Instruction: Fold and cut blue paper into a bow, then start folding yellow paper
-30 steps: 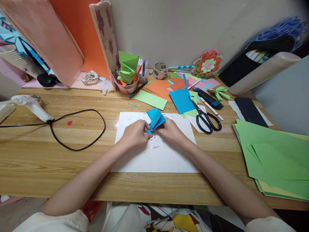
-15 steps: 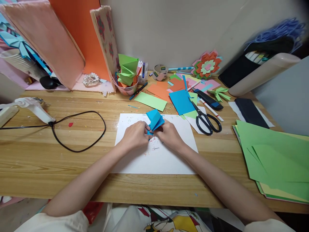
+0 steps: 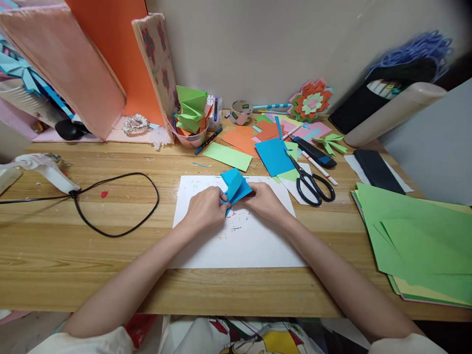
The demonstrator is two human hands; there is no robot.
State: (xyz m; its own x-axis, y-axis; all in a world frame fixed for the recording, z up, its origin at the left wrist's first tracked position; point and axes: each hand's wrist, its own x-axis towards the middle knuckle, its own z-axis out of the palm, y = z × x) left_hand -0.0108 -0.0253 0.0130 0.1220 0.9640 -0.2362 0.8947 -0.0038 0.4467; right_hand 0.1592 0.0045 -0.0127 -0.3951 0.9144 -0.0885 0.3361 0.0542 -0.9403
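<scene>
Between my hands is a folded piece of blue paper [image 3: 234,186], its flaps standing up above the white sheet [image 3: 236,250]. My left hand [image 3: 207,209] pinches its lower left edge between thumb and fingers. On the other side, my right hand [image 3: 267,200] is closed at the paper's right corner, where its fingertips are partly hidden. Small coloured pen marks show on the white sheet below the blue paper.
Black-handled scissors [image 3: 315,187] lie right of the white sheet, near a blue paper square [image 3: 275,156] and a utility knife [image 3: 315,152]. Green paper sheets [image 3: 416,241] are stacked at right. A black cable [image 3: 121,235] loops at left. Behind stands a cup of paper scraps [image 3: 190,140].
The folded blue paper has opened out a little to the right. My right hand has shifted slightly outward to its right corner, while my left hand keeps its pinch. The view has tilted slightly.
</scene>
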